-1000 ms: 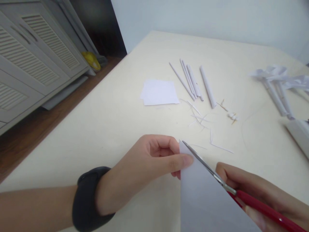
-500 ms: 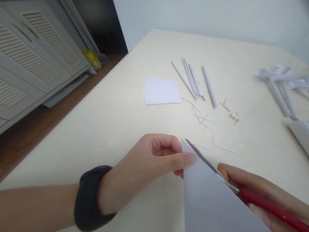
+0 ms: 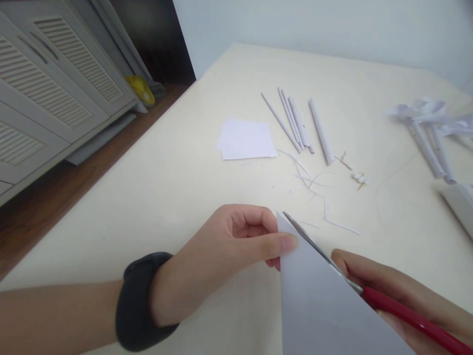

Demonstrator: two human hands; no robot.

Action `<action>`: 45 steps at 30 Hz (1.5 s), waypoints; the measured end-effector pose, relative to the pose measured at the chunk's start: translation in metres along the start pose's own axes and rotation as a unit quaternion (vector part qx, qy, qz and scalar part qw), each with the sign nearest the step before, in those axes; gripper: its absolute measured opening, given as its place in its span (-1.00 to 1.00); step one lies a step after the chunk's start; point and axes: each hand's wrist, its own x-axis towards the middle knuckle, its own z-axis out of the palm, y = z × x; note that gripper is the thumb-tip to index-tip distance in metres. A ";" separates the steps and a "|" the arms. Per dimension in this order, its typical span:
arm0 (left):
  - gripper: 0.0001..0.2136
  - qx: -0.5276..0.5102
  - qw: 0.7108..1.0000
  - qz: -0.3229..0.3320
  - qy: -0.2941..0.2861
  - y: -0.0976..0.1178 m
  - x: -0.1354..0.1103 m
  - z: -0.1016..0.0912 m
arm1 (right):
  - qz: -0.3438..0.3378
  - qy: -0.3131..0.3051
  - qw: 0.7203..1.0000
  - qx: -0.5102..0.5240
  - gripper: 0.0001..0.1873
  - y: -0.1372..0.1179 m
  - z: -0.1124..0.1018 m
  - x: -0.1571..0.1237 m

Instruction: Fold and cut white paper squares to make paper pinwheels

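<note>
My left hand [image 3: 244, 241], with a black band on its wrist, pinches the top corner of a white sheet of paper [image 3: 321, 305] between thumb and fingers. The sheet has a slanted right edge and runs out of view at the bottom. In my right hand [image 3: 391, 281] is a pair of scissors [image 3: 395, 308] with red handles. Their metal blades lie along the slanted edge, the tip close to the paper's top corner. The lower parts of the handles and most of my right fingers are hidden or cut off by the frame.
Beyond my hands lie a stack of white paper pieces [image 3: 247, 140], several rolled paper sticks [image 3: 295, 121] and thin paper strips [image 3: 310, 180]. Small pins with white bits [image 3: 359, 178] sit to the right. Paper pinwheels [image 3: 424, 116] lie at the far right. Louvred cabinets [image 3: 55, 74] stand left.
Almost nothing differs. The scissors and my right hand have shifted very slightly left, and the paper and my left thumb with them.
</note>
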 end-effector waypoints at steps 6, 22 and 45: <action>-0.83 0.000 1.000 -0.005 0.011 -0.001 0.000 0.001 | -0.005 0.032 0.999 -0.008 -0.45 -0.006 0.002 0.002; -0.83 0.094 0.994 0.055 -0.010 -0.002 0.004 0.000 | -0.048 0.265 0.956 -0.120 -0.74 -0.016 -0.034 -0.006; -0.74 0.300 0.897 0.322 0.047 0.021 -0.015 0.023 | -0.206 0.357 0.719 -0.559 -0.85 -0.018 -0.049 0.012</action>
